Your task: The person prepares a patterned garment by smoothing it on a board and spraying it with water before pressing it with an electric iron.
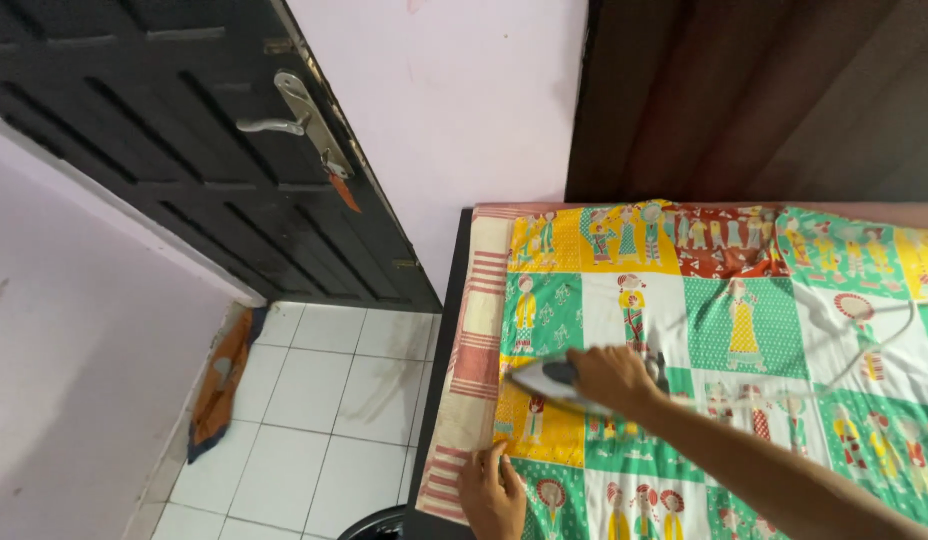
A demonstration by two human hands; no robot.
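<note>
- The right hand is clamped on the iron, which sits on the patterned cloth near its left edge.
- The left hand lies flat, fingers together, pinning the cloth's striped border.
- Best to glide slowly away from that pinning hand, cord kept clear.

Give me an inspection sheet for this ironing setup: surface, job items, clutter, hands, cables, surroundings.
Surface: raised dark-edged board or table, covered by the cloth.
Job's things: patchwork cloth with cartoon figures in yellow, green, red and white squares, lying flat; iron resting on it near the left edge.
Clutter: orange and dark rag on the floor by the wall; dark round object at the bottom edge, kind unclear.
Hands: right hand grips the iron; left hand presses the cloth flat by the striped border.
Cables: pale cord running across the cloth at right.
Surroundings: dark panelled door with metal handle, white tiled floor, pale walls, dark curtain behind.
</note>
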